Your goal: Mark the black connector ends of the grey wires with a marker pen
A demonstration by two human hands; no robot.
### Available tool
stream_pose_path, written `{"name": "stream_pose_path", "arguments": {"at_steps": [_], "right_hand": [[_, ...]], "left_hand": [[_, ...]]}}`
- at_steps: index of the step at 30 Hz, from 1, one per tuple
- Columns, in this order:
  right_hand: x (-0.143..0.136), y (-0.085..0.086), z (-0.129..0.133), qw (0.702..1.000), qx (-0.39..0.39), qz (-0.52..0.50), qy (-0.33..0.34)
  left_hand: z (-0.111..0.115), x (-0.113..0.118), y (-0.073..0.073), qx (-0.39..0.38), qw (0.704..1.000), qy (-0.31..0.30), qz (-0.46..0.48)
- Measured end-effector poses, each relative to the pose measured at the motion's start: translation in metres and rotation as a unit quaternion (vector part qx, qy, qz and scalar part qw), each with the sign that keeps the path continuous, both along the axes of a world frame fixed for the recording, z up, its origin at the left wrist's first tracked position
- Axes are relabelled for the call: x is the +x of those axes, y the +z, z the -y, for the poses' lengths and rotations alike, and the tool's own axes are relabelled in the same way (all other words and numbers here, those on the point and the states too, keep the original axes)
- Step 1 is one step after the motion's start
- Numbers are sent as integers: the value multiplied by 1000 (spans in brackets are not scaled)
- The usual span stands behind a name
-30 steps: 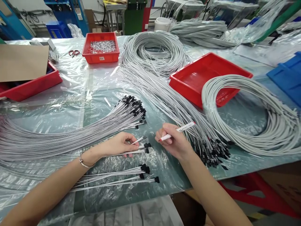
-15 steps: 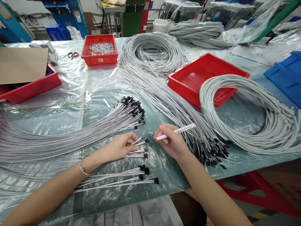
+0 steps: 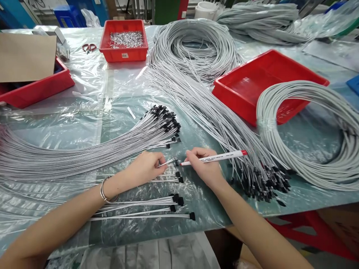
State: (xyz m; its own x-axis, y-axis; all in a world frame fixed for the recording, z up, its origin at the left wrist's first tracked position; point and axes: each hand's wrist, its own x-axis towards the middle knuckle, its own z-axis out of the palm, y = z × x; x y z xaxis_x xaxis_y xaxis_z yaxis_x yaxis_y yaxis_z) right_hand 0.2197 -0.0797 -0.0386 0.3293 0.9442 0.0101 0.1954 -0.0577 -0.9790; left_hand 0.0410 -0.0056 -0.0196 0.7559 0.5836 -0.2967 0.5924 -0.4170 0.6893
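While left hand pinches thin cable, right hand clasps marker pen | I judge cable light, springy | best held behind black connector

Bright, cool, fairly even light, lamps out of frame; plastic film on the desk throws white glare left of the red bin of metal bits, broken sparkle nearer the wearer. Deepest shadow under the desk's near edge, well in front of that bin. Wide-angle stretch at margins; pen lettering, forward-right of bin, too soft to read.
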Motion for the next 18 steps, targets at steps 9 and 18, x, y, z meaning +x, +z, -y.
{"name": "stream_pose_path", "arguments": {"at_steps": [9, 18], "right_hand": [[-8, -10, 6, 991, 3, 132, 39], [-10, -10, 5, 987, 7, 155, 45]], "left_hand": [[-6, 2, -1, -31, 999, 6, -4], [-9, 3, -2, -33, 999, -17, 7]]}}
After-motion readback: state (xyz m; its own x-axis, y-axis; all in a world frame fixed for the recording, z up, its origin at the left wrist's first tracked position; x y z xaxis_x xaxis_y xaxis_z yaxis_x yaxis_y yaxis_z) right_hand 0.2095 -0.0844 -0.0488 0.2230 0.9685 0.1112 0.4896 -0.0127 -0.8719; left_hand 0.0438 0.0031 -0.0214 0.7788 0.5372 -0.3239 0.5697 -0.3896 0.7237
